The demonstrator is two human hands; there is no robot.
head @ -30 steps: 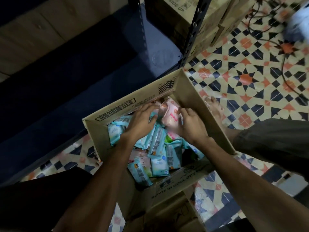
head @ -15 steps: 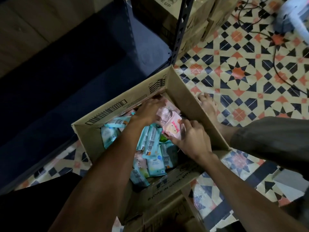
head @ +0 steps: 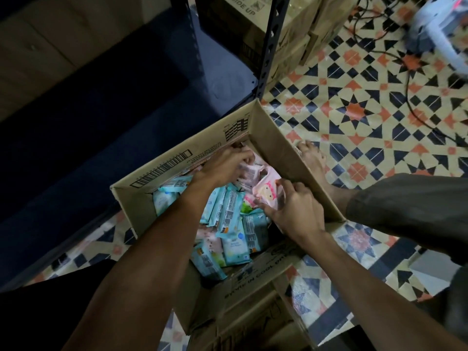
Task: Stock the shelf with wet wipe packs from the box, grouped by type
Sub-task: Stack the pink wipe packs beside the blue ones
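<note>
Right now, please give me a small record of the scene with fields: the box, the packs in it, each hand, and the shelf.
box: open cardboard box on the patterned floor, beside the shelf post
blue packs: many, loosely piled in the middle of the box
pink packs: several, at the far right corner of the box
left hand: fingers curled on pink packs near the far wall
right hand: pinches a pink pack with a cartoon face
shelf: dark metal shelf, lowest board in shadow, no packs visible on it

Cardboard box (head: 283, 148) on tiled floor (head: 367, 110)
</note>
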